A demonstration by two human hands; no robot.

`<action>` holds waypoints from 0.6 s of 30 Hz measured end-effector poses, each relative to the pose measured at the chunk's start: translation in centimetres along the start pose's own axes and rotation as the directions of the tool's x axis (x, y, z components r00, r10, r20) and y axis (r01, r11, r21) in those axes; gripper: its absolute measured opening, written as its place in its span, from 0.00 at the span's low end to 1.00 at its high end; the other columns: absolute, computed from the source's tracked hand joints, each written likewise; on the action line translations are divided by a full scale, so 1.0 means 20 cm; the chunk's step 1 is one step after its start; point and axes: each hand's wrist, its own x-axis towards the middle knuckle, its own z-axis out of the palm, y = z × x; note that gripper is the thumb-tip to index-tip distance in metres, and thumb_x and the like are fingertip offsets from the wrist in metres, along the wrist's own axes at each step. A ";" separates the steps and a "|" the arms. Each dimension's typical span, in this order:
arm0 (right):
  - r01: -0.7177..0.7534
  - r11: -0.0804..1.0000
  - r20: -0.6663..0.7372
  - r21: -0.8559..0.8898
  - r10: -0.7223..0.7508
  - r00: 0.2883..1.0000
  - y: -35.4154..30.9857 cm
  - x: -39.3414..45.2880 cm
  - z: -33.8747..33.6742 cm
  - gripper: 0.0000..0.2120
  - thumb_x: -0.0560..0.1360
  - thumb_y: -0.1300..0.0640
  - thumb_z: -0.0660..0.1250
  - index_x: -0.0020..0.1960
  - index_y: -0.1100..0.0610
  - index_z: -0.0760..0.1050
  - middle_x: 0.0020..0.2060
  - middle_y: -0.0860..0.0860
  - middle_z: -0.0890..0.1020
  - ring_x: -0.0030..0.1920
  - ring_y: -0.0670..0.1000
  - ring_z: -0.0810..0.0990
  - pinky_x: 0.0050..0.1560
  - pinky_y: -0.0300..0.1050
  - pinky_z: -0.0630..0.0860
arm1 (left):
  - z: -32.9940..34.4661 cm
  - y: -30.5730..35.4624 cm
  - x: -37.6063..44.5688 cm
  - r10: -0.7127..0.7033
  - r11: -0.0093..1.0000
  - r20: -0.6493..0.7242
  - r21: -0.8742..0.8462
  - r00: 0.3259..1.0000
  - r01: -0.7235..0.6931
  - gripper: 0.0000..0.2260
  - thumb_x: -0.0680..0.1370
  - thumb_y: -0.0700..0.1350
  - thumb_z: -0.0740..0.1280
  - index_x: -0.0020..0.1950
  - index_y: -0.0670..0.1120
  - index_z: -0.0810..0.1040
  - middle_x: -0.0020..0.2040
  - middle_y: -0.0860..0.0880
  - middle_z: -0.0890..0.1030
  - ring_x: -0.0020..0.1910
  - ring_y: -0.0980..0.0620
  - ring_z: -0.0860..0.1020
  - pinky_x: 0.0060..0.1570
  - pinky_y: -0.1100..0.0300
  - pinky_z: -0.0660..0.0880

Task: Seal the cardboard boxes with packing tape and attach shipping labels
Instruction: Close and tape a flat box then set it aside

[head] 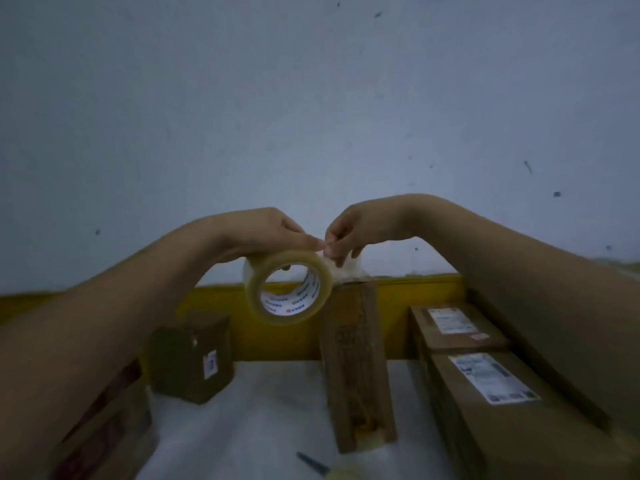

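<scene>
**A:** Where is the roll of clear packing tape point(287, 289), and what holds it?

**B:** It sits just below frame centre, raised above the white work surface point(263, 410). The left hand point(266, 233) grips the roll from above, fingers curled over its top edge. The printed cardboard core faces the camera.

**A:** And the right hand point(346, 233)?

**B:** At about 1 o'clock from the roll, it pinches the free end of the tape point(346, 268) between thumb and fingertips. The two hands nearly touch. A short clear strip runs from the roll toward the top of the tall narrow box point(356, 368), which stands upright at 5 o'clock from the roll.

**A:** Does the strip touch that box?

**B:** This cannot be told; the film is blurred there.

**A:** What else lies on the surface?

**B:** A small dark box point(194, 358) with a white sticker at 8 o'clock from the roll. Two flat boxes at 4 o'clock, the far labelled box point(457, 330) and the near labelled box point(502, 410), each bearing a white shipping label. A printed box point(104, 434) at the lower left, beneath the left forearm. A dark pointed tool point(311, 464) at 6 o'clock, partly cut off.
</scene>
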 end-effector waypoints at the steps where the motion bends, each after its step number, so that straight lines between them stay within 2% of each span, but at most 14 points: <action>1: -0.028 1.000 -0.006 -0.008 0.028 1.000 0.05 -0.01 -0.05 0.10 0.79 0.49 0.67 0.52 0.55 0.81 0.47 0.49 0.85 0.50 0.45 0.83 0.54 0.40 0.74 | 0.00 0.03 0.06 0.027 1.000 -0.004 -0.011 1.000 -0.027 0.19 0.72 0.67 0.69 0.46 0.53 0.87 0.38 0.54 0.85 0.40 0.56 0.81 0.42 0.59 0.75; 3: -0.082 0.996 -0.047 -0.027 0.081 0.996 0.15 -0.01 -0.11 0.09 0.79 0.47 0.67 0.52 0.51 0.82 0.42 0.46 0.84 0.47 0.45 0.82 0.56 0.42 0.74 | 0.01 0.06 0.18 0.049 0.999 -0.015 -0.008 0.999 -0.049 0.17 0.72 0.66 0.70 0.47 0.54 0.87 0.39 0.55 0.85 0.41 0.56 0.82 0.44 0.58 0.77; 5: -0.108 0.992 -0.074 0.059 0.113 0.991 0.24 0.01 -0.12 0.11 0.78 0.48 0.68 0.54 0.54 0.82 0.37 0.47 0.81 0.41 0.47 0.79 0.55 0.45 0.77 | 0.03 0.05 0.29 0.053 0.999 -0.024 0.008 0.998 -0.053 0.17 0.72 0.66 0.71 0.49 0.55 0.86 0.43 0.56 0.86 0.44 0.56 0.83 0.49 0.57 0.79; 7: -0.139 0.978 -0.065 0.155 0.151 0.986 0.32 0.04 -0.10 0.14 0.77 0.47 0.69 0.51 0.59 0.81 0.33 0.48 0.77 0.35 0.47 0.75 0.46 0.42 0.79 | 0.05 0.03 0.36 0.061 0.998 -0.018 0.007 0.998 -0.061 0.17 0.72 0.66 0.71 0.49 0.55 0.86 0.44 0.55 0.86 0.45 0.55 0.83 0.52 0.56 0.80; 8: -0.161 0.977 -0.069 0.137 0.171 0.983 0.35 0.04 -0.09 0.17 0.77 0.44 0.68 0.47 0.59 0.80 0.32 0.48 0.77 0.34 0.47 0.73 0.42 0.41 0.77 | 0.05 0.01 0.39 0.066 0.998 -0.008 -0.001 0.998 -0.066 0.18 0.72 0.66 0.71 0.49 0.54 0.87 0.43 0.55 0.86 0.44 0.55 0.83 0.51 0.56 0.79; 9: -0.177 0.980 -0.079 0.088 0.184 0.980 0.38 0.05 -0.08 0.19 0.76 0.41 0.67 0.43 0.58 0.79 0.32 0.48 0.77 0.35 0.48 0.73 0.42 0.41 0.75 | 0.05 0.00 0.41 0.070 0.997 0.001 -0.015 0.998 -0.070 0.18 0.72 0.66 0.71 0.48 0.53 0.87 0.41 0.54 0.86 0.43 0.55 0.82 0.49 0.56 0.79; 11: -0.154 0.987 -0.079 0.038 0.157 0.985 0.43 0.05 -0.07 0.21 0.77 0.38 0.64 0.39 0.55 0.77 0.36 0.47 0.80 0.41 0.47 0.76 0.50 0.42 0.72 | 0.04 -0.03 0.44 0.076 0.996 0.006 -0.038 0.997 -0.076 0.18 0.72 0.65 0.72 0.48 0.52 0.87 0.40 0.53 0.85 0.40 0.55 0.82 0.47 0.57 0.78; 13: -0.111 0.989 -0.077 0.097 0.119 0.990 0.45 0.05 -0.08 0.21 0.77 0.39 0.63 0.42 0.56 0.80 0.48 0.47 0.84 0.54 0.45 0.78 0.62 0.43 0.68 | 0.02 -0.06 0.46 0.086 0.995 0.002 -0.043 0.996 -0.085 0.18 0.73 0.65 0.71 0.49 0.52 0.87 0.44 0.51 0.86 0.43 0.52 0.83 0.48 0.57 0.80; 15: -0.079 0.985 -0.087 0.156 0.093 0.992 0.46 0.05 -0.08 0.22 0.78 0.41 0.63 0.49 0.60 0.82 0.56 0.44 0.83 0.63 0.42 0.73 0.69 0.44 0.59 | 0.01 -0.07 0.47 0.093 0.994 -0.002 -0.051 0.996 -0.093 0.18 0.73 0.64 0.71 0.50 0.52 0.87 0.46 0.50 0.86 0.44 0.52 0.83 0.49 0.57 0.80; 17: -0.014 0.983 -0.114 0.186 0.036 0.993 0.46 0.07 -0.07 0.20 0.79 0.44 0.63 0.49 0.61 0.80 0.56 0.41 0.83 0.65 0.41 0.72 0.69 0.44 0.56 | 0.00 -0.08 0.48 0.095 0.994 0.000 -0.056 0.995 -0.095 0.17 0.74 0.63 0.71 0.50 0.53 0.87 0.45 0.51 0.86 0.42 0.54 0.82 0.46 0.60 0.79; 18: 0.022 0.978 -0.133 0.208 0.006 0.991 0.46 0.08 -0.06 0.18 0.79 0.45 0.63 0.47 0.61 0.80 0.53 0.43 0.84 0.62 0.42 0.75 0.68 0.44 0.59 | -0.01 -0.09 0.47 0.095 0.994 0.003 -0.052 0.996 -0.094 0.16 0.74 0.63 0.71 0.50 0.52 0.87 0.44 0.51 0.86 0.41 0.54 0.81 0.45 0.60 0.78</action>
